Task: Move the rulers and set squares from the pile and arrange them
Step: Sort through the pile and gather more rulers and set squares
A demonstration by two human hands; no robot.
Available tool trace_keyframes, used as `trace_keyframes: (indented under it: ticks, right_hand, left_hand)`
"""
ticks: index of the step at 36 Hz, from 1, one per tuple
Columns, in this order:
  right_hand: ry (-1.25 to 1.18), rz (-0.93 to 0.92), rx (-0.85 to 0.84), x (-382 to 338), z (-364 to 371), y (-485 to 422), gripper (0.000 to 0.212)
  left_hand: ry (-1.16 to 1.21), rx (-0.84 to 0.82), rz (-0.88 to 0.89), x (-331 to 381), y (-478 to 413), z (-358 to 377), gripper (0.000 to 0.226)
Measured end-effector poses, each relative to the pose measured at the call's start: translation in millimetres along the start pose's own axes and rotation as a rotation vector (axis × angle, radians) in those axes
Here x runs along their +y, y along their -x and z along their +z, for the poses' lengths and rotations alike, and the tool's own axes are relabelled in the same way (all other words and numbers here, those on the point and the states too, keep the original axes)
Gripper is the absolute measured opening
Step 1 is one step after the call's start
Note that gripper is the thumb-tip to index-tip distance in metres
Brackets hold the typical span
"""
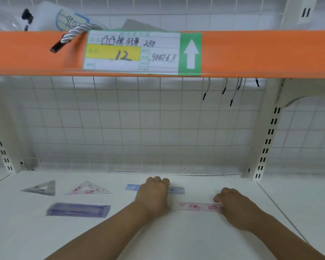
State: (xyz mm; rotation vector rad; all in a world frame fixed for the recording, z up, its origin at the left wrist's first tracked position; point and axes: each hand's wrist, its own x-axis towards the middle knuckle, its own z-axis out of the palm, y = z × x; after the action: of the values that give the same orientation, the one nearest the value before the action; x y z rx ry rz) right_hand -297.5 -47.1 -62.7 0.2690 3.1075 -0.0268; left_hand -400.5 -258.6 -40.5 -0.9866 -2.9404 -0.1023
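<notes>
A pink ruler [198,206] lies flat on the white shelf [186,239], and both hands hold it. My right hand [235,207] pinches its right end. My left hand [153,194] covers its left end, fingers curled down. Behind my left hand lies a blue ruler [175,190], its middle hidden by the hand. A grey set square [42,188] and a pink set square [88,188] lie at the back left. A purple ruler [78,210] lies in front of them.
An orange shelf beam [261,53] with a price label [131,53] runs overhead. A wire grid [139,128] backs the shelf. White slotted uprights [266,139] stand at both sides. Cords with black tips [231,94] hang at the upper right.
</notes>
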Motion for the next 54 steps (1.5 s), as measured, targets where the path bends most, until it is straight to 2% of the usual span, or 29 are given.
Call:
trace_keyframes:
  ticks: [5, 10, 16, 24, 29, 32, 38, 44, 54]
  right_hand:
    - [-0.009, 0.019, 0.09, -15, -7, 0, 0.034]
    - [-0.018, 0.006, 0.162, -43, -11, 0, 0.026]
    - [0.001, -0.078, 0.159, -84, -13, -2, 0.03]
    - [0.055, -0.177, 0.145, -152, -22, -1, 0.024]
    - [0.027, -0.271, 0.127, -205, -26, -2, 0.031]
    - [0.048, -0.317, 0.132, -245, -31, 0, 0.023]
    - [-0.014, -0.417, 0.183, -348, -42, 13, 0.013]
    - [-0.006, -0.492, 0.258, -461, -37, 21, 0.028]
    - [-0.076, -0.672, 0.225, -630, -33, 44, 0.021]
  left_hand:
    - [-0.003, -0.001, -0.006, -4, 7, -1, 0.039]
    - [0.055, -0.023, -0.06, -13, 20, -3, 0.03]
    - [0.029, -0.062, -0.136, -34, 39, -5, 0.022]
    - [0.015, 0.01, -0.163, -83, 82, -13, 0.022]
    - [0.072, 0.055, -0.224, -126, 118, -17, 0.028]
    - [0.106, 0.082, -0.288, -157, 144, -21, 0.033]
    - [0.057, 0.128, -0.337, -231, 212, -37, 0.023]
    - [0.059, 0.147, -0.427, -316, 293, -54, 0.021]
    - [0.099, 0.222, -0.603, -435, 416, -70, 0.018]
